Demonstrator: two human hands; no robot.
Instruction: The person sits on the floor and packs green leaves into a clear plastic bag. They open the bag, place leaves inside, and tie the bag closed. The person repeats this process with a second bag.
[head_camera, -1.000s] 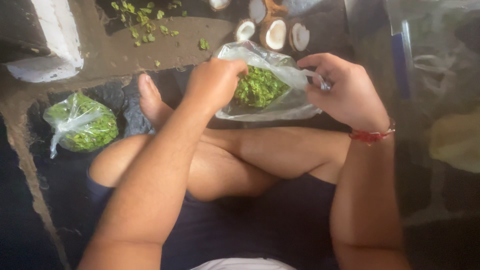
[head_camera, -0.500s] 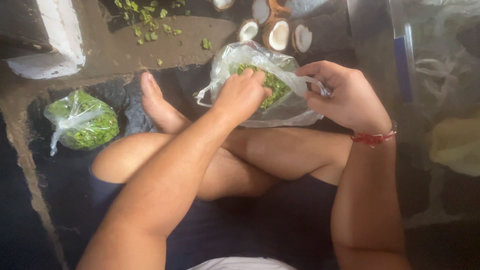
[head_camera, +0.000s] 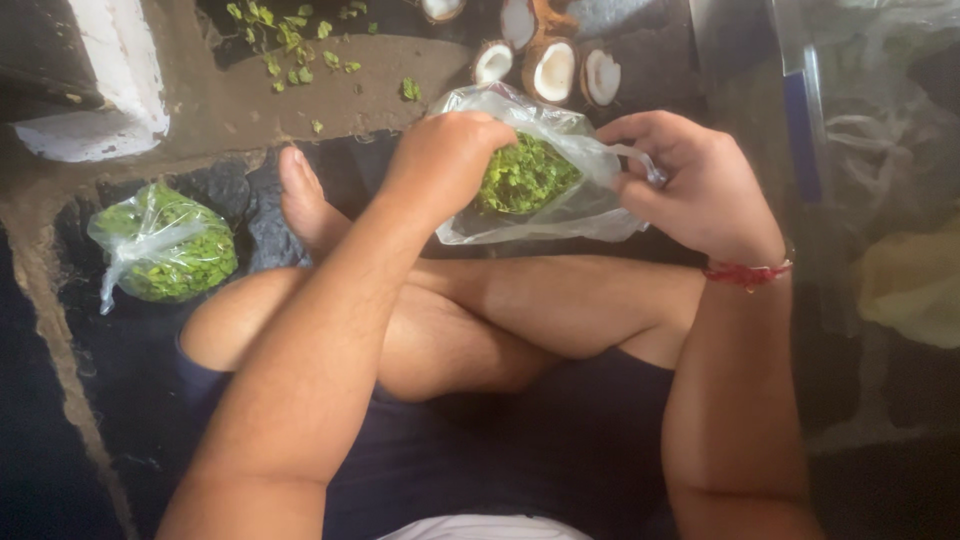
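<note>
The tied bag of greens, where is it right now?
The tied bag of greens lies on the dark floor at the left of the head view, beside the bare foot.

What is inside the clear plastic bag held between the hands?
Chopped green leaves fill the clear plastic bag. The left hand covers its left side, hiding any contents there.

Floor (head_camera: 250, 100): bare brown concrete, scattered green leaf bits (head_camera: 290, 45) at the top.
Mat (head_camera: 60, 420): dark covering underfoot.
Upper left: white block (head_camera: 100, 80), perhaps a step.
Top edge: split coconut halves (head_camera: 550, 65).
Right side: blurred clear plastic (head_camera: 860, 120).
Light: dim, warm.
</note>
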